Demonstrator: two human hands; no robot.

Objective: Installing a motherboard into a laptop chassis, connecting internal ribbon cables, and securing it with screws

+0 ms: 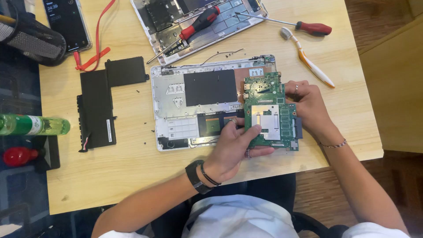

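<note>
The left hand [231,147] is gripping the green motherboard [271,112] along its near left edge, fingers curled under the board and thumb lying on top beside the metal shield plate. The right hand [308,105] is closing on the board's far right edge, fingertips pressing its side near the blue connector. Between the two hands the motherboard is being held over the right end of the opened white laptop base [198,103], overlapping its corner; whether it is lifted clear or resting on the base cannot be told.

Just left of the left hand, the laptop base is lying flat on the wooden table [132,176], showing a black square pad and bare white plastic. Farther left of that, well apart from the hands, a black L-shaped laptop battery [99,103] is lying on the table, with tiny dark screws scattered around it.

Beyond the right hand, a toothbrush with a white and orange handle [310,61] is lying at a slant. Farther out, a red-handled screwdriver [304,26] is lying on the table, and another red and black screwdriver [196,26] is resting across a second opened laptop shell [176,31].

Far to the left, a smartphone [66,22], a red strap [94,48], a green bottle [33,125] and a red round object [17,156] are sitting near the table's edge.
</note>
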